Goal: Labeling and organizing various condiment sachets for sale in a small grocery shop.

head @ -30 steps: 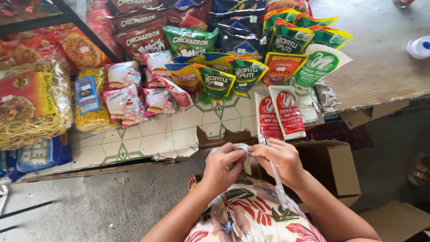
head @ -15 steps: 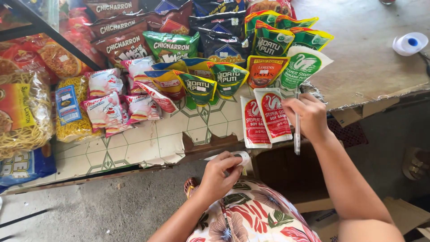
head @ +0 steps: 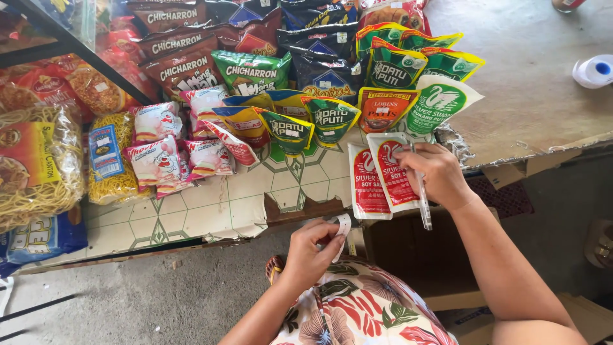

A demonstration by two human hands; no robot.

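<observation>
Red-and-white sauce pouches [head: 383, 179], two of them, lie side by side at the front edge of the counter [head: 211, 204], and everything here is placed from them. Right hand [head: 434, 174] rests on the right-hand pouch, fingers curled down onto its top, and clamped in that same hand is a slim white pen [head: 423, 198] pointing down past the pouch's lower edge. Left hand [head: 313, 252] sits below and to the left of the pouches, off the counter's edge, over a lap in a floral print [head: 364, 306]; its fingers are pinched together on a small strip of white stickers [head: 341, 229] that curls up toward the pouches.

Just above the pouches stands an orange-red pouch [head: 383, 108], and beside it to the right a white pouch with a green swan [head: 437, 105]. Up and to the left of the pouches, green and yellow sachets [head: 294, 124] fan out in a row, some overlapping. Further left again, small pink-and-white snack packs [head: 163, 150] cluster together, and beyond those, yellow noodle packs [head: 38, 166] fill the far side. Well behind the pouches, dark brown crackling bags [head: 185, 61] stack up. Far off to the upper right of the pouches, a white-and-blue tape roll [head: 595, 69] lies alone on bare grey counter.
</observation>
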